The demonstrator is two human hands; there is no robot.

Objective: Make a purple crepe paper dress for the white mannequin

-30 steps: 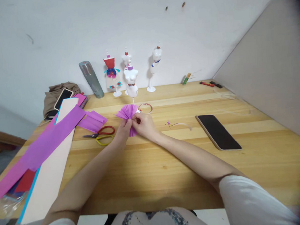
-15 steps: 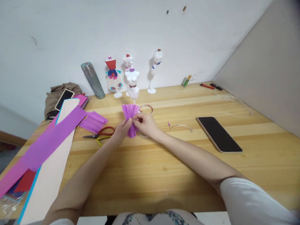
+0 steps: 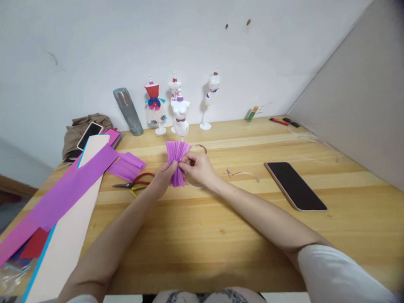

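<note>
A pleated piece of purple crepe paper (image 3: 177,149) is gathered at its middle and fans out above and below my fingers. My left hand (image 3: 164,176) pinches it from the left side. From the right, my right hand (image 3: 198,167) is closed with thumb and forefinger on the gathered middle. Behind my right hand lies a thin ring-shaped band (image 3: 201,147), partly hidden. Scissors (image 3: 136,183) with red and yellow handles lie beside my left hand. A white mannequin (image 3: 180,114) stands just behind the paper.
More small mannequins stand by the wall, one in a red-topped dress (image 3: 154,106). A grey bottle (image 3: 128,112) stands left of them. Purple crepe strips (image 3: 69,188) and a pale sheet (image 3: 76,224) cover the left side. A phone (image 3: 294,185) lies right; a glue stick (image 3: 252,114) stands behind.
The camera view has tilted slightly upward. The pleated paper has turned a little between my fingers, and both hands keep their hold on it.
</note>
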